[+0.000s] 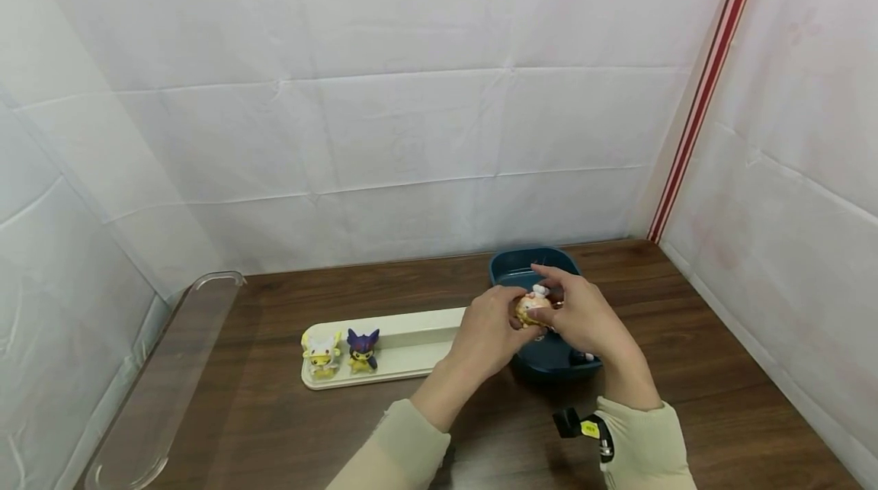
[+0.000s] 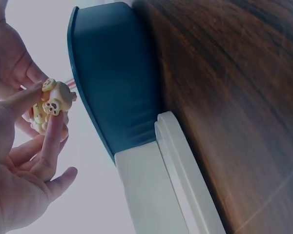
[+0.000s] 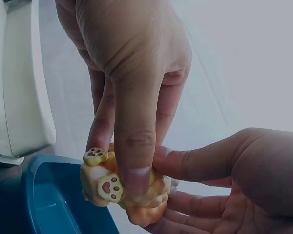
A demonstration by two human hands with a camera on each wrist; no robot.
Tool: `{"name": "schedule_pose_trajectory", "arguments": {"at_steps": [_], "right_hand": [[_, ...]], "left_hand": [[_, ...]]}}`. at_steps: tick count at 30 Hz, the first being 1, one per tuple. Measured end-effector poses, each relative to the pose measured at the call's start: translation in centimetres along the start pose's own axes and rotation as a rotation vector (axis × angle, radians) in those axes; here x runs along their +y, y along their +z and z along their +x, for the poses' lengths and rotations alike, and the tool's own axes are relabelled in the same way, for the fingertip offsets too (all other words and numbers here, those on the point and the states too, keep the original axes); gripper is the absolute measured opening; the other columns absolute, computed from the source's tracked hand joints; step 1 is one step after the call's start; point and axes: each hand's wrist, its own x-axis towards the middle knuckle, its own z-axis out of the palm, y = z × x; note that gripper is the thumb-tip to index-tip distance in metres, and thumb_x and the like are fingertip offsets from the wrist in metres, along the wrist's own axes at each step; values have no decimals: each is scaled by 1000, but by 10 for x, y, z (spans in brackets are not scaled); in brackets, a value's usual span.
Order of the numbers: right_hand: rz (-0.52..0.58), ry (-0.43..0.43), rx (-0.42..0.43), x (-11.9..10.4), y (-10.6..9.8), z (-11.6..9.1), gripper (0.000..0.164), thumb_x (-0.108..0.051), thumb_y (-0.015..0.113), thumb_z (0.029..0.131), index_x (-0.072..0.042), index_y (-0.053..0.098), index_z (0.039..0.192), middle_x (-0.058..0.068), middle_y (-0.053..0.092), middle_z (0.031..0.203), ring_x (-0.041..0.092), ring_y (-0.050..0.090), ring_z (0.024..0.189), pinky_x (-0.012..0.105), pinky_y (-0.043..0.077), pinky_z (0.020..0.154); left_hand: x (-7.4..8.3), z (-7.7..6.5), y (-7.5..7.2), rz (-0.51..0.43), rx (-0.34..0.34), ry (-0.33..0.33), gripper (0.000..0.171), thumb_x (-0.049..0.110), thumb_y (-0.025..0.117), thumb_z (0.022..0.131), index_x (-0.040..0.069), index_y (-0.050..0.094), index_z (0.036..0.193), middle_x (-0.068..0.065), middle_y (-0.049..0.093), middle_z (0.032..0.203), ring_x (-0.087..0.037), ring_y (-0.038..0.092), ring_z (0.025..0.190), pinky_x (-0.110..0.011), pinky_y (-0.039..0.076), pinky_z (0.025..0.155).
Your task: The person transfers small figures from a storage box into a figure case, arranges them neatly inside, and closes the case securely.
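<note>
- Paw-print figurine (image 1: 533,309), yellow and peach with brown paw marks, is up between my two hands, over the blue bin (image 1: 552,373) and touching none of its walls.
- My left hand (image 1: 485,328) pinches it from one side, thumb and forefinger pressed to it.
- My right hand (image 1: 591,316) is clamped on it too, thumb flat across the body, other fingers behind.
- I judge the step in hand as turning it, or passing it between my hands, perhaps to get it facing properly; which hand bears the weight, I cannot tell.
- To my left, two figures stand upright at the far end of the cream tray (image 1: 414,357): a white-hooded figurine (image 1: 321,357) and a purple-hooded figurine (image 1: 362,351), with bare tray beside the second.
- The next move, I think, calls for one hand to let go cleanly while the other keeps its pinch, then a level carry to that bare stretch.
- A small dark-and-white item (image 1: 581,357) lies in the bin near my right wrist, too hidden to name.
</note>
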Motion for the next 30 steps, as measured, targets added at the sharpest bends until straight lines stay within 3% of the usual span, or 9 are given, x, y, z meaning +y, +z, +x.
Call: {"name": "schedule_pose_trajectory", "arguments": {"at_steps": [6,18,30], "right_hand": [[-5,-31,0,-2,1,1,67,-11,72,97,-14,44,157,19,60,138,34,66,118,36,62,79],[7,-105,-22,-10,5,0,64,-11,72,98,-15,46,157,16,62,139,32,66,120,37,62,85],[49,-205,-57,-12,13,5,57,-2,61,102,-11,45,157,17,59,145,32,63,126,44,58,99]], "left_hand": [[-2,-2,-10,-77,-12,4,53,34,81,91,8,66,135,-9,69,125,-9,73,85,-13,55,68],[-8,-6,-22,-85,14,-12,48,30,81,91,8,67,132,-8,68,116,-5,71,81,-11,54,65],[-14,-10,-33,-83,44,-6,46,32,84,88,9,72,126,-6,69,117,-11,72,84,-13,54,67]]}}
